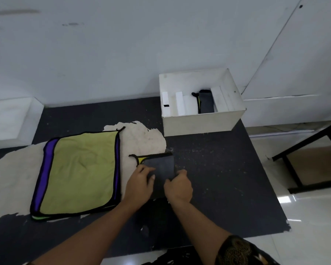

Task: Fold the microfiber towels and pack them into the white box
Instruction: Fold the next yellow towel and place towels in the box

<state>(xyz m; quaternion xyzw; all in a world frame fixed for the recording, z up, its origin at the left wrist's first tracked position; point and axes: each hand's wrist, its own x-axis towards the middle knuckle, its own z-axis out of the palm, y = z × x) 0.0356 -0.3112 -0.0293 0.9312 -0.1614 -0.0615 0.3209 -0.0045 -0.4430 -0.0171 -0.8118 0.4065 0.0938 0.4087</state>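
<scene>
On the table [218, 169], a stack of flat towels [78, 173] lies to the left, and just to its right, near the table's middle, lies a folded towel [161, 165]. The left hand [139, 184] rests on its left side and the right hand [179, 186] holds its right edge. Behind the folded towel and a little to the right, at the table's far edge by the wall [122, 54], stands the open box [201, 121], with another towel [206, 102] upright in its right-hand part.
</scene>
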